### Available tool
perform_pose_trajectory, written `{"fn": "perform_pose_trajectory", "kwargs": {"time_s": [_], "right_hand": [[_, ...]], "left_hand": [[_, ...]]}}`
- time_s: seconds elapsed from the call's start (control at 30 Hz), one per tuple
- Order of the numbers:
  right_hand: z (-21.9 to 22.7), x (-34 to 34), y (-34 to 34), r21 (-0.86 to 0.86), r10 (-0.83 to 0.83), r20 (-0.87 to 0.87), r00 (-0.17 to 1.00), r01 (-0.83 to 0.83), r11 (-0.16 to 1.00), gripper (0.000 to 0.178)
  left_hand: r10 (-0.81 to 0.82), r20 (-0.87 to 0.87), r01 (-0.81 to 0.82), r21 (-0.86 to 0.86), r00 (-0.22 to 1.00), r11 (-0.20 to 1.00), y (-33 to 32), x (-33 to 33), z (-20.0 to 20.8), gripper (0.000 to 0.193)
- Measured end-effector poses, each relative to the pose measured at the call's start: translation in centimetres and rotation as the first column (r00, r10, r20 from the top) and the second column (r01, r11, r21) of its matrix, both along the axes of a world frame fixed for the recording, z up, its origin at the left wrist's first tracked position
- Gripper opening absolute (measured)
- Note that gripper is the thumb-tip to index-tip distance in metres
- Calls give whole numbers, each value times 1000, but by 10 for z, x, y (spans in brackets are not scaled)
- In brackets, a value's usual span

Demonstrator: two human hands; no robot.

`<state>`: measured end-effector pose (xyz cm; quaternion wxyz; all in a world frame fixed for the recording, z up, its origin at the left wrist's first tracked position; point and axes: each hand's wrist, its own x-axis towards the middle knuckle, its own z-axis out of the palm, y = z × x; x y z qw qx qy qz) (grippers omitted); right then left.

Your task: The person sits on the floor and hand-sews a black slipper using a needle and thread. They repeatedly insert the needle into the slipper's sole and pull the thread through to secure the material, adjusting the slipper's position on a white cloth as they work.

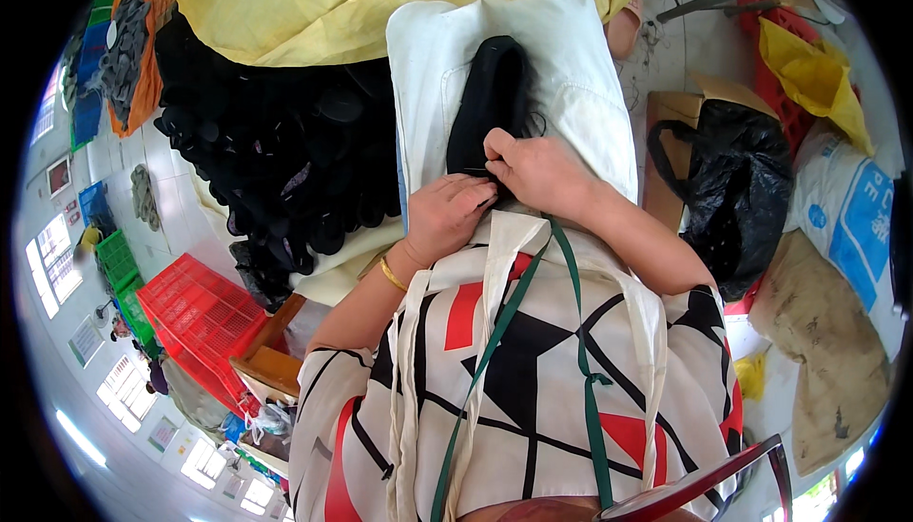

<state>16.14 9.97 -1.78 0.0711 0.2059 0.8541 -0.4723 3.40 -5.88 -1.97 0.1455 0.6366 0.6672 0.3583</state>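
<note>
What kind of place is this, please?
It looks like a workshop, maybe for shoes. There's a black shoe on a white cloth, a big heap of dark pieces that seem similar, and red plastic crates standing off to the left.

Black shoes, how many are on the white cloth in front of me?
1. The black shoe lies lengthwise on the white cloth, its near end at your left hand and right hand, which partly cover it. No second one shows there.
</note>
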Motion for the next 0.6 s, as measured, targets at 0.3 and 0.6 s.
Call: {"fn": "perform_pose_trajectory", "kwargs": {"time_s": [0.3,0.6], "right_hand": [[-5,-9,-2,21,-34,-252,967,41,999,7],[20,5,37,-783,-554,173,814,455,424,25]], "left_hand": [[-58,-300,87,82,952,993,-1,-5,5,26],[-17,-56,12,-77,998,997,11,-9,12,24]]}}
